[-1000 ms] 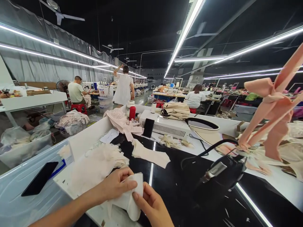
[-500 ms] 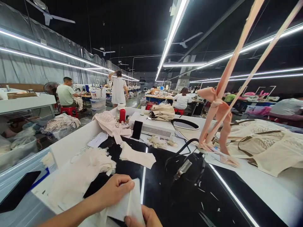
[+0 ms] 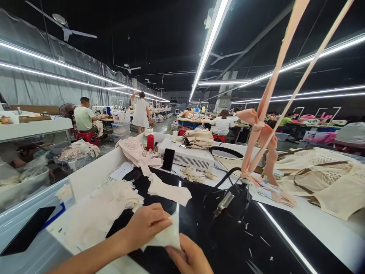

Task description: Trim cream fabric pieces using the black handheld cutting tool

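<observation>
At the bottom of the view my left hand (image 3: pixel 146 224) and my right hand (image 3: pixel 189 257) both pinch a small white fabric piece (image 3: pixel 168 236) just above the glossy black worktop (image 3: pixel 228 243). The left fingers grip its upper left edge, the right thumb and fingers hold its lower edge. A heap of cream fabric pieces (image 3: pixel 105 207) lies just left of my hands. Another cream piece (image 3: pixel 168 190) lies flat farther back.
A black iron (image 3: pixel 228 201) with its cord stands right of my hands, under hanging peach straps (image 3: pixel 261 137). Beige garments (image 3: pixel 322 179) lie at right. A black phone (image 3: pixel 27 230) rests at left, another phone (image 3: pixel 168 159) leans on a white box. Several people work at far tables.
The view has shifted slightly. My hands have turned the white piece; it now stands narrower between my fingers, and my right hand shows more.
</observation>
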A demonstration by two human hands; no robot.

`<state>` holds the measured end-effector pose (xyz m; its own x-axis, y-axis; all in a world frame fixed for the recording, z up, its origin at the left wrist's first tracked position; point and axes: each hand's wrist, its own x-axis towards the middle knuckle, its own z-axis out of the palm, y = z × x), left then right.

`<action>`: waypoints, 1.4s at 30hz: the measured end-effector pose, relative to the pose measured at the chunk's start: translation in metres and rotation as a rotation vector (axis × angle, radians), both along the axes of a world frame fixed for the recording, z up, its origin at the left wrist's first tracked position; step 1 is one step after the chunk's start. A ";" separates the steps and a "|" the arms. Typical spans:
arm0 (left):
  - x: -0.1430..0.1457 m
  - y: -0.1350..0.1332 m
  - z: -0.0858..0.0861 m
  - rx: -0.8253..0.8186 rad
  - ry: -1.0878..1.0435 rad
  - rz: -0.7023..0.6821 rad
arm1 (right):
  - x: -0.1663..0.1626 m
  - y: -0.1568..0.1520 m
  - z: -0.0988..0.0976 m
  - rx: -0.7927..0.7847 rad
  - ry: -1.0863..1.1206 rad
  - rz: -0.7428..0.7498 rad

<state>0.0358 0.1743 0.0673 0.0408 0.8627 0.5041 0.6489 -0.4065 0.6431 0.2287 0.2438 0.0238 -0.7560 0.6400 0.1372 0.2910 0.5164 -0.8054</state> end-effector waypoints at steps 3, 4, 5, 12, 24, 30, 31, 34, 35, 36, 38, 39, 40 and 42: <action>-0.006 -0.009 -0.002 0.338 0.385 -0.075 | 0.001 0.009 0.012 0.311 -0.034 -0.079; -0.007 -0.012 -0.006 0.403 0.481 -0.111 | 0.002 0.011 0.014 0.426 -0.062 -0.094; -0.007 -0.015 -0.012 0.430 0.549 -0.143 | 0.002 0.014 0.015 0.548 -0.098 -0.102; -0.009 -0.031 -0.058 0.241 0.602 -0.186 | 0.000 0.035 0.002 0.909 -0.315 -0.136; -0.002 -0.021 -0.056 0.209 0.560 -0.190 | 0.009 0.029 0.004 1.086 -0.377 -0.157; -0.001 -0.024 -0.058 0.115 0.546 -0.194 | 0.014 0.004 0.011 1.129 -0.332 -0.155; -0.002 -0.027 -0.057 0.107 0.544 -0.193 | 0.019 -0.002 0.016 1.154 -0.268 -0.136; -0.006 -0.036 -0.052 0.085 0.540 -0.205 | 0.042 -0.017 0.039 1.296 0.065 -0.146; -0.006 -0.039 -0.051 0.077 0.538 -0.208 | 0.050 -0.018 0.047 1.332 0.174 -0.204; -0.007 -0.041 -0.049 0.072 0.535 -0.206 | 0.058 -0.017 0.054 1.338 0.278 -0.309; -0.006 -0.042 -0.047 0.075 0.519 -0.194 | 0.066 -0.011 0.064 1.234 0.491 -0.531; -0.005 -0.042 -0.047 0.084 0.509 -0.188 | 0.067 -0.006 0.068 1.125 0.607 -0.619; -0.004 -0.041 -0.047 0.100 0.496 -0.186 | 0.066 -0.001 0.071 0.972 0.690 -0.674; 0.002 -0.037 -0.047 0.138 0.477 -0.203 | 0.058 0.005 0.076 0.616 0.729 -0.718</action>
<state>0.0375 0.1371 0.0200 0.4521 0.7408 0.4968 0.7556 -0.6141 0.2280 0.2863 0.2491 0.0997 0.1315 0.5609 0.8174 0.2482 0.7796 -0.5750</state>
